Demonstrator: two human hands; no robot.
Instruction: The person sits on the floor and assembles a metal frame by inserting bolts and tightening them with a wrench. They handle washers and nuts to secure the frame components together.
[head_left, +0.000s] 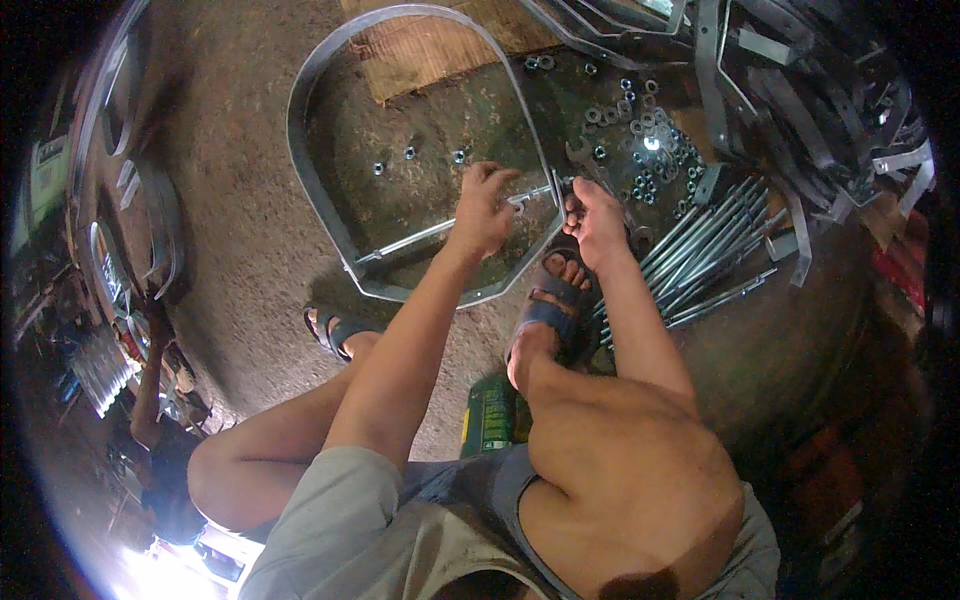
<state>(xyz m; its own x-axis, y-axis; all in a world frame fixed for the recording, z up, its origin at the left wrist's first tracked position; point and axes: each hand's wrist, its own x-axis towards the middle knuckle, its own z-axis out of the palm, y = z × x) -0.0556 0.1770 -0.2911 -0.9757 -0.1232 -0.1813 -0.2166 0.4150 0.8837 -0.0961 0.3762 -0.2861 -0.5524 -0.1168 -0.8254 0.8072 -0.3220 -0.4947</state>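
Seen with the left hand (483, 212) half open over a rod (420, 236), right hand (597, 222) in a curled grip by the frame (296, 130); cannot tell on what.

Silver-grey metal strap frame (297, 125), with a brighter silver rod (410, 239) across it. Shiny silver nuts (645, 187) and duller grey washers (593, 116). Mottled brown-grey floor (230, 130); tan-brown cardboard (430, 58). Dark blue-grey sandals (548, 312), plain pale grey shirt (335, 510), slate-blue shorts (460, 484). Green container (490, 415) with a yellow patch. Silver rod bundle (700, 250), lightly streaked with dark shadow.
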